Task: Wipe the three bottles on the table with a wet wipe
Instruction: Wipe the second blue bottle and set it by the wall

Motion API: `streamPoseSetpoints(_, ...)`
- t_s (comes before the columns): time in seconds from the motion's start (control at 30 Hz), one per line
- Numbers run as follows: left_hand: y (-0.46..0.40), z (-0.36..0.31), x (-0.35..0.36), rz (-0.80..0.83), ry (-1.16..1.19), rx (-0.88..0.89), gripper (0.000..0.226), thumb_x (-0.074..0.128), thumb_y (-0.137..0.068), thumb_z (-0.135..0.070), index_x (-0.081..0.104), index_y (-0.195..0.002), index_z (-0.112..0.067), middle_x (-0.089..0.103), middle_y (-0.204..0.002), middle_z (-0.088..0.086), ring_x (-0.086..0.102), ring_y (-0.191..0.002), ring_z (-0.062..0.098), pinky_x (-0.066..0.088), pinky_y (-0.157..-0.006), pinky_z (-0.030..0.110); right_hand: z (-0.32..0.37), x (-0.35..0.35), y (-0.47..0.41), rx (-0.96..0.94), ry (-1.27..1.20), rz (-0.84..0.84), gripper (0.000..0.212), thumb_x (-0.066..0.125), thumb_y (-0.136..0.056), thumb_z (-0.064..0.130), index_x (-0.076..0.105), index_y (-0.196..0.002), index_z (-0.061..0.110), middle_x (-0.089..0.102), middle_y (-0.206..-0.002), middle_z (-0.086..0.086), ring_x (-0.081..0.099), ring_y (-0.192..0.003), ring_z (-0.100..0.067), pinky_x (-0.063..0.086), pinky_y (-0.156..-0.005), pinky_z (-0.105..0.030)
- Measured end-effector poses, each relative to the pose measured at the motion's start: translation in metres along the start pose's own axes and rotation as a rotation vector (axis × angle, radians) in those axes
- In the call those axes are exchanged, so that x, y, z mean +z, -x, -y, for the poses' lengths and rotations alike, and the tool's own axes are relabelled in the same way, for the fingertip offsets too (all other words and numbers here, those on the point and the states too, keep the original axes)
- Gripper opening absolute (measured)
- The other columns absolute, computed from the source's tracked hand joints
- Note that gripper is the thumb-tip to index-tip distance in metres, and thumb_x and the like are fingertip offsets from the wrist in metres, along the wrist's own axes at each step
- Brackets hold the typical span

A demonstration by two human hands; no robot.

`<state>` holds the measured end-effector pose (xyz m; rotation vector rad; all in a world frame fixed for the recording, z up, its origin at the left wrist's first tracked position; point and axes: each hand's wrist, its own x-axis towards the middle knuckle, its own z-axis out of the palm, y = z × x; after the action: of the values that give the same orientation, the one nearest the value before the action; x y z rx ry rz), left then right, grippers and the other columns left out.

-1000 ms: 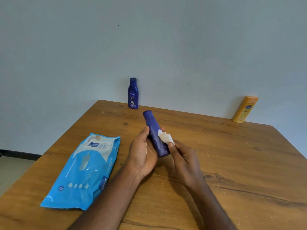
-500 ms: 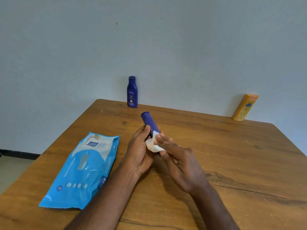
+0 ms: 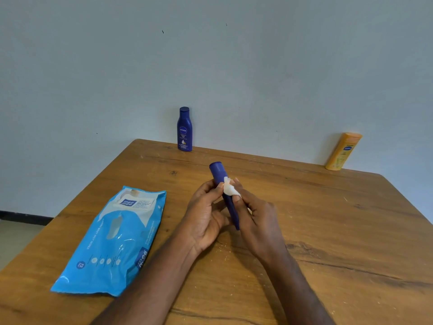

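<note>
Pale grey-blue wall (image 3: 257, 66) behind, wooden table (image 3: 328, 231) in front, scattered with pale crumbs.

Purple bottle (image 3: 224, 184) at the middle of the table, lifted off the wood, tilted with one end pointing away toward the wall and the other end down between the palms.

Left hand (image 3: 203, 214) curled round the bottle from its left side, thumb tip high on the barrel, fingers wrapped behind.

Right hand (image 3: 255, 214) just right of the bottle, fingertips pinching a crumpled white wet wipe (image 3: 230, 188) and pressing it against the upper part of the barrel, just beside the left thumb.

Dark blue Nivea bottle (image 3: 184, 129) upright at the far edge of the table, beyond the purple bottle and a little to its left, close to the wall.

Yellow bottle (image 3: 343, 151) at the far edge too, well to the right of the purple bottle, leaning toward the wall; cannot tell whether touching it.

Blue wet-wipe pack (image 3: 110, 242) flat on the table, left of the purple bottle and the left forearm, label end toward the wall, apart from both hands.
</note>
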<state>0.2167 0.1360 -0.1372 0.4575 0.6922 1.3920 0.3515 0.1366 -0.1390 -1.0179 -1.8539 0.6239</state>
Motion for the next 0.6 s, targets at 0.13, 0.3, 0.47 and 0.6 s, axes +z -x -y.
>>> streamPoseSetpoints(0.13,0.002,-0.005,0.0,-0.012,0.011,0.007,0.044,0.066,-0.093,-0.014,0.054,-0.135,-0.006,0.066,-0.126,0.026,0.063,-0.12,0.045,0.062,-0.073,0.049,-0.002,-0.006,0.003,-0.178,0.079,0.119,0.041,0.053,-0.101,0.014,0.055,-0.142,0.02,0.05,-0.149,0.008,0.039,-0.143,0.001,0.037,-0.118,-0.033)
streamPoseSetpoints(0.3,-0.002,-0.01,-0.002,-0.12,0.062,0.08,0.041,0.061,-0.097,-0.018,0.052,-0.136,-0.01,0.066,-0.116,0.025,0.073,-0.1,0.035,0.061,-0.064,0.047,-0.009,-0.017,0.007,-0.242,0.015,0.132,0.034,0.054,-0.1,0.016,0.065,-0.132,0.015,0.061,-0.141,0.004,0.05,-0.137,-0.004,0.043,-0.113,-0.029)
streamPoseSetpoints(0.47,-0.005,-0.006,0.002,-0.168,0.127,0.087,0.036,0.056,-0.101,-0.022,0.05,-0.135,-0.011,0.058,-0.131,0.026,0.07,-0.109,0.04,0.06,-0.069,0.06,-0.013,-0.014,0.008,-0.002,-0.335,-0.017,0.026,0.051,-0.102,0.026,0.077,-0.101,0.022,0.073,-0.081,0.002,0.062,-0.069,-0.014,0.046,-0.061,-0.033)
streamPoseSetpoints(0.6,-0.005,-0.003,0.002,-0.163,0.159,0.091,0.037,0.053,-0.102,-0.021,0.049,-0.136,-0.007,0.058,-0.127,0.024,0.064,-0.118,0.043,0.06,-0.071,0.06,-0.014,-0.01,0.004,0.146,-0.557,-0.012,0.035,0.047,-0.101,0.025,0.077,-0.102,0.006,0.076,-0.093,-0.013,0.069,-0.085,-0.03,0.053,-0.076,-0.033)
